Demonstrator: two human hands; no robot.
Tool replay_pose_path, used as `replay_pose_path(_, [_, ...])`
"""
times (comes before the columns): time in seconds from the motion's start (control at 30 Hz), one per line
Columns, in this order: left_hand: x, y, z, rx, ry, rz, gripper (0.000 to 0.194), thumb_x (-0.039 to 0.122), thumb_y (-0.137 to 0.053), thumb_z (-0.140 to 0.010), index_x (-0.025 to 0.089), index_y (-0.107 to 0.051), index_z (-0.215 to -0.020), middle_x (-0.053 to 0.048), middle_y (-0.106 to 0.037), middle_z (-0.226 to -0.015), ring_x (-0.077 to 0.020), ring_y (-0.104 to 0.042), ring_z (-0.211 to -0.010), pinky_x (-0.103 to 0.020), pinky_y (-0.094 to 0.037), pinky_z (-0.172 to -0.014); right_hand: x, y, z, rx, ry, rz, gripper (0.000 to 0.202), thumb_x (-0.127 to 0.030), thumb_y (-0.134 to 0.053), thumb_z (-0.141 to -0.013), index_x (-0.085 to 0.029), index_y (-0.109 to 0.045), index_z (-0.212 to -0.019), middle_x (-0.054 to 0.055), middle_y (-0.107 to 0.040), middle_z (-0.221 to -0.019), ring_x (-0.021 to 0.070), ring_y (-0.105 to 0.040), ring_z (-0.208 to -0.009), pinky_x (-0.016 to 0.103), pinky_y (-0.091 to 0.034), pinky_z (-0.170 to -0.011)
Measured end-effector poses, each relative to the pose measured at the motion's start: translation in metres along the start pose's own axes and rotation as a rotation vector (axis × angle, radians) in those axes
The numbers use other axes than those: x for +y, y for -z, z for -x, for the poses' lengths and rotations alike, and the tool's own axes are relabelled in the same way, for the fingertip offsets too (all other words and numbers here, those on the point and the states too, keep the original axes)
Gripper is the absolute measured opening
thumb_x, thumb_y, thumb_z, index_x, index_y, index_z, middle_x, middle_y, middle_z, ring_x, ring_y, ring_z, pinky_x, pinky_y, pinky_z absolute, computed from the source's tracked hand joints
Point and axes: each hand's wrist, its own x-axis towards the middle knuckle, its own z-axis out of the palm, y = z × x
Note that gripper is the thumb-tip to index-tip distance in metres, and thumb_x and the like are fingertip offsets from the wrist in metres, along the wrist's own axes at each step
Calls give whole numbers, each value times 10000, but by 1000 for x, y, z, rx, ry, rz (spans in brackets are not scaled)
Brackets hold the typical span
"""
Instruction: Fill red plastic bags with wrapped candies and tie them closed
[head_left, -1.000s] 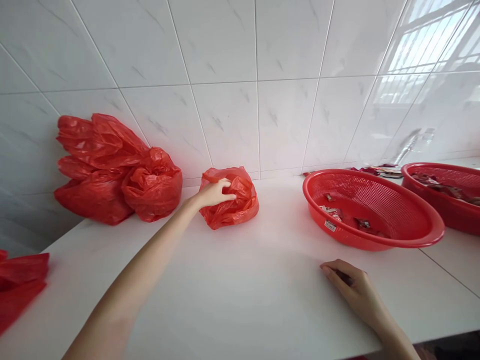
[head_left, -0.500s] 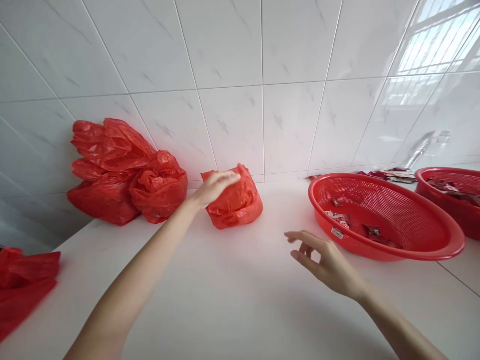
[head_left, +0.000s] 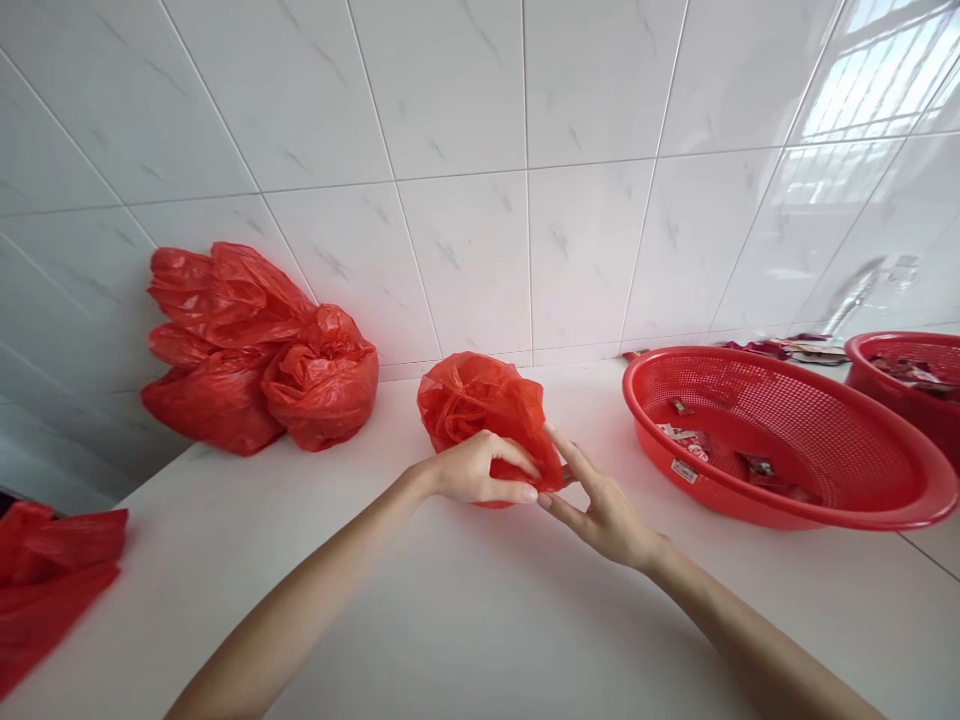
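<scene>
A thin red plastic bag (head_left: 480,395) stands on the white counter near the tiled wall, its crumpled mouth spread toward me. My left hand (head_left: 480,468) grips its front rim, with the fingers partly inside the bag and the thumb outside. At the bag's right edge, my right hand (head_left: 607,510) pinches the film between thumb and fingers. The two thumbs almost meet at the front. What lies inside the bag is hidden by the folds and my fingers.
A red plastic basket (head_left: 750,510) with a few small wrapped packets (head_left: 686,440) stands at right. Another red basket (head_left: 900,400) is beyond it. Filled red bags (head_left: 292,370) lean on the wall at left; more red plastic (head_left: 60,570) hangs by the counter's left edge.
My left hand has come down from the bag's top to its front rim. My right hand has moved left onto the bag, whose mouth is now pulled wider and toward the right.
</scene>
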Motion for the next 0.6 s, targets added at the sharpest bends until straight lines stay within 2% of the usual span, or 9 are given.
replay_pose_path(0.1, [-7, -14, -7, 35, -16, 4, 257, 366, -683, -874, 225, -766, -1072, -52, -769, -1088, -233, -694, -1044, -336, -528, -931, 2, 1, 2, 56, 7, -1, 438, -290, -540, -993, -329, -542, -1429, 89, -683, -1253, 224, -692, -1079, 383, -590, -911])
replay_pose_path(0.13, [-10, -18, -9, 100, -26, 14, 261, 380, -662, -887, 216, -762, -1065, -59, -763, -1088, -234, -692, -1039, -338, -530, -928, 4, 2, 3, 100, -17, -3, 356, -272, -525, -994, -301, -632, -1331, 86, -720, -1180, 225, -708, -1040, 373, -597, -883])
replay_pose_path(0.2, [-19, -22, -15, 298, -32, 50, 286, 416, -624, -906, 196, -742, -1046, -79, -744, -1108, -240, -678, -1057, -349, -523, -950, 8, 6, 4, 223, -89, -1, 281, -249, -523, -977, -264, -720, -1177, 82, -764, -1087, 233, -730, -971, 368, -606, -832])
replay_pose_path(0.27, [-29, -22, -20, 466, -2, 98, 332, 462, -586, -917, 192, -703, -1071, -95, -718, -1163, -255, -657, -1112, -373, -512, -987, 12, 11, 6, 352, -143, -14, 268, -242, -554, -945, -247, -735, -1144, 83, -778, -1087, 250, -731, -974, 383, -607, -830])
replay_pose_path(0.33, [-38, -19, -23, 534, 61, 131, 397, 495, -559, -924, 219, -642, -1196, -96, -659, -1308, -277, -599, -1239, -402, -483, -1051, 12, 17, 7, 442, -167, -69, 293, -233, -571, -924, -244, -725, -1173, 82, -772, -1133, 255, -723, -1016, 395, -603, -856])
replay_pose_path(0.47, [-59, -15, -25, 469, 157, 18, 548, 488, -566, -921, 293, -487, -1426, -54, -527, -1500, -285, -478, -1396, -411, -417, -1140, 6, 28, 6, 562, -167, -179, 387, -175, -552, -898, -252, -679, -1256, 73, -724, -1260, 253, -671, -1165, 422, -572, -965])
replay_pose_path(0.53, [-73, -12, -25, 434, 196, -68, 645, 457, -638, -870, 295, -451, -1466, -64, -480, -1542, -308, -438, -1429, -428, -397, -1158, 3, 31, 6, 602, -160, -175, 453, -136, -536, -872, -263, -656, -1291, 67, -696, -1304, 256, -635, -1227, 434, -553, -999])
replay_pose_path(0.6, [-89, -7, -25, 462, 270, -149, 706, 428, -708, -802, 275, -476, -1451, -101, -440, -1570, -352, -381, -1463, -476, -359, -1178, 1, 33, 5, 614, -163, -167, 518, -107, -521, -844, -276, -633, -1320, 64, -672, -1334, 262, -612, -1256, 432, -563, -978])
